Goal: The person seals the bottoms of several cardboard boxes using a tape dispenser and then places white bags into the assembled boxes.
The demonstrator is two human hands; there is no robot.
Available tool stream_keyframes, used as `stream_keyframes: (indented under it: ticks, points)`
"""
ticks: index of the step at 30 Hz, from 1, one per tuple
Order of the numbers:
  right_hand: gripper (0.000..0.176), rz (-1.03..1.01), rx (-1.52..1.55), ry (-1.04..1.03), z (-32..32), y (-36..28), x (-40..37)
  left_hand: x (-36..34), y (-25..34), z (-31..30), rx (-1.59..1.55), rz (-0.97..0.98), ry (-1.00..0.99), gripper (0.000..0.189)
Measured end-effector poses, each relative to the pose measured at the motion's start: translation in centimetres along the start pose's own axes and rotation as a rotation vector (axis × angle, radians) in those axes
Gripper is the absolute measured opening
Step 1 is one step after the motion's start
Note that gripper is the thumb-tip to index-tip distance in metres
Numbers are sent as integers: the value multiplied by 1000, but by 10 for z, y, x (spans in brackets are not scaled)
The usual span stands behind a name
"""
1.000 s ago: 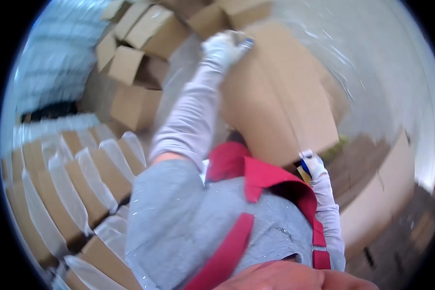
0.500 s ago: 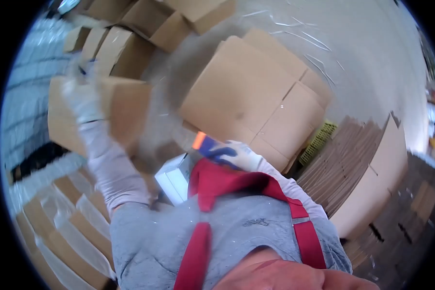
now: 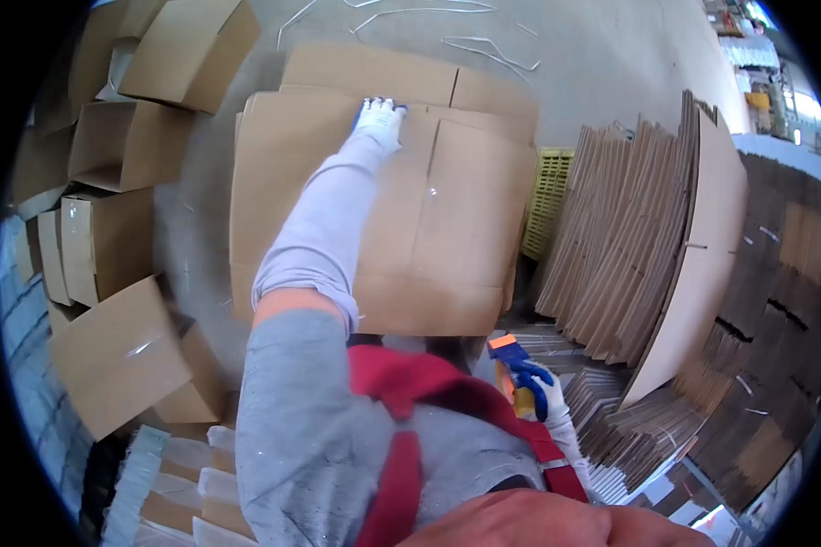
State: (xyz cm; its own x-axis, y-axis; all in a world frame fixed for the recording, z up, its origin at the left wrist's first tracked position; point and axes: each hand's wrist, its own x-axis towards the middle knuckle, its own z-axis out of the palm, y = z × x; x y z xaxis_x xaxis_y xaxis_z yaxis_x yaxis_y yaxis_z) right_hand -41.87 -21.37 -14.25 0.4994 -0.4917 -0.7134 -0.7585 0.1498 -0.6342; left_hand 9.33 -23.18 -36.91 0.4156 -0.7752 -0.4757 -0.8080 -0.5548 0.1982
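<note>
My left hand, in a white glove with blue on the fingers, reaches out to the far edge of the top flattened cardboard sheet. Its fingers bend over that edge, and the sheet lies on a stack of others. Low on the right, my right hand, gloved in white and blue, is wrapped round a blue and orange tape dispenser. The dispenser is beside the red apron, clear of the cardboard sheet.
Open cardboard boxes stand at the left, with a closed box nearer. A yellow-green crate and upright folded cardboard are at the right. White strips lie on the floor beyond the sheets.
My view has turned right. My left hand has gone from the box at the left to the sheet's far edge. My right hand, still holding the dispenser, now appears lower and farther right.
</note>
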Motion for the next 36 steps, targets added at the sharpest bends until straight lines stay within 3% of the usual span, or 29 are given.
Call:
stream_keyframes:
  ticks: [1, 2, 4, 6, 7, 9, 11, 12, 13, 15, 17, 18, 19, 20, 21, 23, 26, 27, 29, 31, 33, 36]
  points:
    - [28, -118, -36, -11, -3, 7, -2, -4, -8, -7, 37, 45, 36, 72]
    - [28, -236, -71, -18, -6, 14, -4, -6, -14, -22, 26, -4, -54, 70]
    - [29, -271, -101, 18, -17, 0, 6, -7, -23, -60, -9, -38, -118, 67]
    - [31, -133, 183, 160, -30, -15, 10, -25, -24, -94, -41, -4, -101, 71]
    - [34, -261, 198, 192, -42, -24, 10, -37, -19, -108, -28, -9, -105, 71]
    - [38, -313, 335, 250, -72, -52, 13, -72, -12, -146, 1, 157, -113, 71]
    - [39, -536, 289, 374, -114, -80, 5, -141, 15, -191, 58, 120, -109, 63]
    - [40, -651, 252, 424, -134, -102, -1, -168, 22, -204, 33, 201, -66, 56]
    - [40, -757, 203, 451, -154, -129, -11, -197, 33, -218, 9, 279, -18, 49]
    - [35, -948, 61, 428, -181, -199, -33, -280, 76, -260, 140, 258, -74, 38]
    - [29, -918, -2, 336, -192, -247, -39, -346, 98, -282, 221, 314, 28, 33]
    - [27, -1000, -4, 212, -181, -272, -38, -367, 103, -278, 222, 294, 29, 33]
    - [28, -1032, -187, 197, -174, -282, -26, -385, 106, -275, 250, 374, 224, 32]
    - [28, -1110, -696, 322, -156, -296, -18, -396, 109, -273, 278, 454, 422, 31]
    - [27, -1223, -880, 365, -127, -298, -5, -397, 113, -261, 254, 388, 382, 32]
    - [34, -1190, -978, 205, -65, -302, 2, -382, 112, -216, 251, 229, 551, 35]
    - [47, -854, -1374, 55, -5, -280, -3, -377, 125, -220, 232, 119, 499, 38]
    - [47, -826, -1323, 23, -2, -276, 8, -378, 128, -221, 246, 67, 445, 36]
    - [46, -884, -1154, 9, -15, -283, 29, -382, 105, -220, 203, 213, 537, 32]
    - [43, -960, -1153, 170, -33, -300, 43, -400, 105, -231, 259, 240, 421, 36]
    - [40, -906, -1225, 275, -51, -322, 40, -432, 128, -246, 138, 265, -7, 38]
    - [38, -877, -1206, 254, -39, -333, 51, -442, 175, -236, -152, 269, -628, 44]
